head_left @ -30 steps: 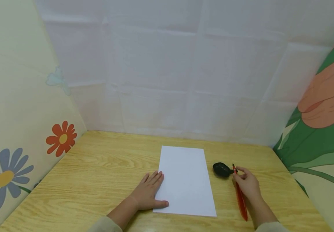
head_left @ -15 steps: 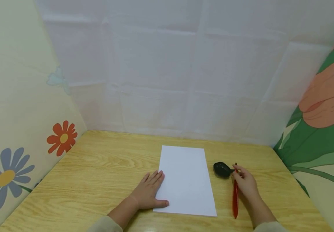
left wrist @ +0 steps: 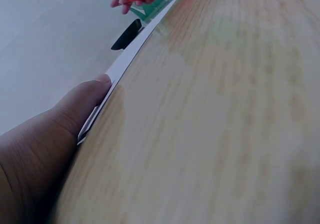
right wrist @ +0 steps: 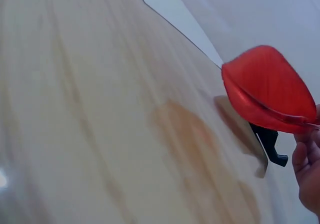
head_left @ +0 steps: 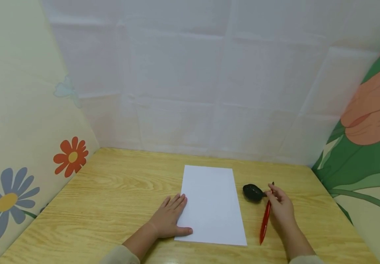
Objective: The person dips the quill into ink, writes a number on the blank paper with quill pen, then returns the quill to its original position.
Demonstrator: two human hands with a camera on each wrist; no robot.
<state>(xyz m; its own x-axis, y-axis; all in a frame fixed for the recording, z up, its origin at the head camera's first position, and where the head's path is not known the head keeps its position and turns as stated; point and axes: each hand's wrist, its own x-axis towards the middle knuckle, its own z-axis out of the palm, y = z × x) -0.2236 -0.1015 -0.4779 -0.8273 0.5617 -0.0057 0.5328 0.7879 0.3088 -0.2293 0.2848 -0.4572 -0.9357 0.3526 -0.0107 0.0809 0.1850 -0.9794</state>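
A white sheet of paper (head_left: 211, 205) lies on the wooden table. My left hand (head_left: 168, 220) rests flat on its left edge, fingers spread, with the thumb on the lower left corner. To the right of the sheet, my right hand (head_left: 282, 209) pinches a red feather quill pen (head_left: 265, 224) near its dark tip. That tip points away from me, and the red feather (right wrist: 267, 86) slants down toward the near side, above the tabletop in the right wrist view. Just left of these fingers sits a black, glossy, rounded object (head_left: 252, 193) with a narrow neck, partly hidden by the fingertips.
The wood-grain table (head_left: 117, 187) meets a creased white cloth (head_left: 176, 91) at the back. Flower-printed panels stand along the left (head_left: 15, 110) and right (head_left: 368, 154) sides.
In my right hand the quill pen has swung: its feather end moved left toward the paper, and its tip shifted slightly right. The left hand and the paper have stayed put.
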